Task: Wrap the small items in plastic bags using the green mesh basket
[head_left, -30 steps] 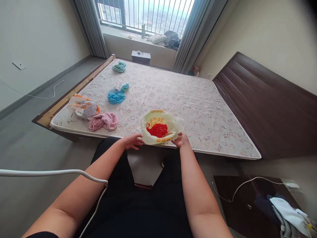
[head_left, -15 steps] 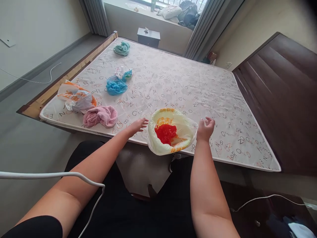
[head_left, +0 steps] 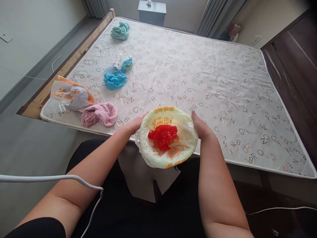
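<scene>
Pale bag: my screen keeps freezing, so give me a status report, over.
Left hand and right hand at opposite sides of pale bag. Bag open, red bundle inside. White cable crosses view of left forearm.

A small cabinet [head_left: 152, 15] stands at twelve o'clock, past the letter-printed mattress [head_left: 183, 66], with a grey curtain [head_left: 220, 15] at one and the dark headboard [head_left: 294, 61] toward two. I see a green towel [head_left: 120, 31] bunched at eleven, a crumpled blue bag [head_left: 115, 78] past ten, a pink towel [head_left: 100, 114] at nine (an orange-printed bag [head_left: 74, 96] lies right beside it).
</scene>
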Available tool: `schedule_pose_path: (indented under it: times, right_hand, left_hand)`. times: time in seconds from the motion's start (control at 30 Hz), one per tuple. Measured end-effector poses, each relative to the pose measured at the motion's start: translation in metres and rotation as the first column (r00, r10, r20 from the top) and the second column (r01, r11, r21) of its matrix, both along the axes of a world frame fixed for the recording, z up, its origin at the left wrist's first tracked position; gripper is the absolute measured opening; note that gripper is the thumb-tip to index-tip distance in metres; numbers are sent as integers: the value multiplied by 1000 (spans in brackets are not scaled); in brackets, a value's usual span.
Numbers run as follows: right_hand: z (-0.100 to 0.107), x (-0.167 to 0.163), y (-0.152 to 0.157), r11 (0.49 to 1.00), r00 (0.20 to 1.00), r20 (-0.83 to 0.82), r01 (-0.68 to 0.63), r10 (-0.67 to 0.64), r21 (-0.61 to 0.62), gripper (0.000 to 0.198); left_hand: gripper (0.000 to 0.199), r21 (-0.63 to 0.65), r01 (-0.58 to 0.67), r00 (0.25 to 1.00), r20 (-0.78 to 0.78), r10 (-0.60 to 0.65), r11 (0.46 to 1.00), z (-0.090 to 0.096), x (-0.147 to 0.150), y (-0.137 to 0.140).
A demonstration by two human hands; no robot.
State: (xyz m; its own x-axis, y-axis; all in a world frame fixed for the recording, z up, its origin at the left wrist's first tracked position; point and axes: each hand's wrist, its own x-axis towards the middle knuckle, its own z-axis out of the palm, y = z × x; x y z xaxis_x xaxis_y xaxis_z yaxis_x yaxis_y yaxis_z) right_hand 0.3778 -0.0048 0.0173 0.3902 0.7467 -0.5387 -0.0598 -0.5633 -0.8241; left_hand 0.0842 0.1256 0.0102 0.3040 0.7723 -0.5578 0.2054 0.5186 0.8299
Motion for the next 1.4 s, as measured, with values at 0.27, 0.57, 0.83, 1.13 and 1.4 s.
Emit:
schedule_pose_path:
  times: [0.27,0.57,0.83,1.13,1.4]
  right_hand:
    - [8,6,4,989,987,58,-148,149,-22,33]
    - [24,-5,-7,921,915,-131,-388,381,-36,29]
    - [17,-20,6,934,942,300,-236,152,267,31]
    - [13,-23,11,906,748,662,-304,35,295,27]
    - [14,-15,7,910,722,691,-270,-26,315,30]
  left_hand:
    - [18,-127,276,961,47,-272,953,1,-8,-1]
    - [22,257,291,955,-30,-294,922,10,-12,4]
    - [6,613,319,943,-282,-177,723,7,-14,2]
    - [17,770,313,944,-318,-92,556,5,-12,5]
    - [30,116,529,848,-32,-529,840,25,-28,25]
